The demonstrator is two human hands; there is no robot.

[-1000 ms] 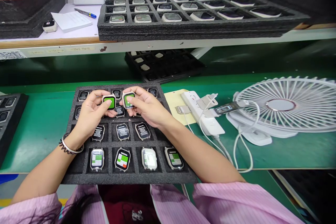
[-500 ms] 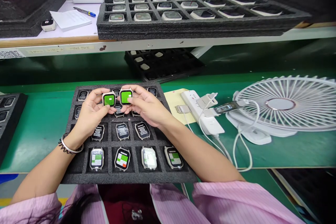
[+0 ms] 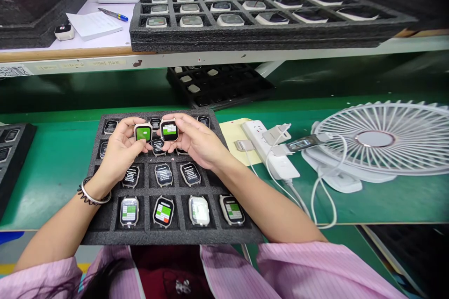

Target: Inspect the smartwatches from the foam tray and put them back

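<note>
Two smartwatch bodies without straps are held side by side over a black foam tray (image 3: 147,197). My left hand (image 3: 121,147) grips one smartwatch (image 3: 143,134), its screen mostly green, with the thumb at the lower part of the display. My right hand (image 3: 196,138) is closed around the other smartwatch (image 3: 169,130), whose screen shows white and green blocks on black; the thumb rests by its upper right edge. Several more watches lie in the tray's compartments below. A watch (image 3: 163,175) in the middle shows lines of text, and a front-row watch (image 3: 163,211) shows green, white and red blocks.
To the right are a white power strip (image 3: 270,149) with plugs and cables, a yellow sheet (image 3: 229,133) and a white fan (image 3: 379,138). A shelf ahead carries a large foam tray (image 3: 245,39) of watches, a pen (image 3: 112,15) and paper (image 3: 91,25). Another foam tray (image 3: 16,163) stands left.
The right-hand watch's screen has gone from a green grid to white and green blocks on black, and my right thumb has lifted off its display. The left-hand watch has shifted slightly left.
</note>
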